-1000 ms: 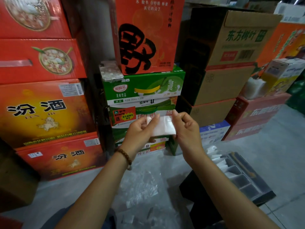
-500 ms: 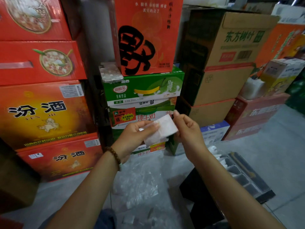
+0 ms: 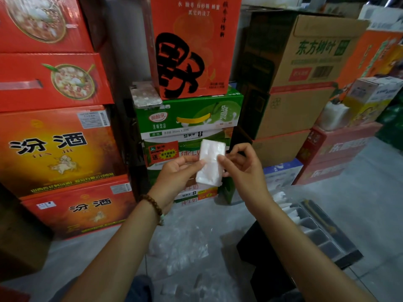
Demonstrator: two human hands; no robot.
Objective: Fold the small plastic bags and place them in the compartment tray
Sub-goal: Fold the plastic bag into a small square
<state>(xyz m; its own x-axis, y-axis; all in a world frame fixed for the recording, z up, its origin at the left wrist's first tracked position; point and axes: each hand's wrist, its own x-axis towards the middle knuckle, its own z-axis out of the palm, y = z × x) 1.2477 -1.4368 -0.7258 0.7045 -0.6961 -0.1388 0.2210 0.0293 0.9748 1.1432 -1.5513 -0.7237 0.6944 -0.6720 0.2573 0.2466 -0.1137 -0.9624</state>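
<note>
A small clear plastic bag [image 3: 209, 164], folded into a narrow upright strip, is held at chest height in front of the stacked boxes. My left hand [image 3: 176, 173] pinches its left edge between thumb and fingers. My right hand [image 3: 244, 166] pinches its right edge. The grey compartment tray [image 3: 340, 243] lies on the floor at the lower right, under my right forearm, with several folded white bags [image 3: 287, 211] standing in its far compartments. A loose heap of clear plastic bags [image 3: 183, 247] lies on the floor below my hands.
Stacked cartons form a wall ahead: red and orange boxes [image 3: 54, 149] on the left, green milk cartons [image 3: 189, 118] in the middle, brown cardboard boxes [image 3: 305, 73] on the right. A phone [image 3: 145, 94] rests on the green carton. A black box [image 3: 261, 258] stands beside the tray.
The bag has turned from lying crosswise between my hands to standing upright as a narrower strip. Both hands stay on it and have shifted slightly to the right.
</note>
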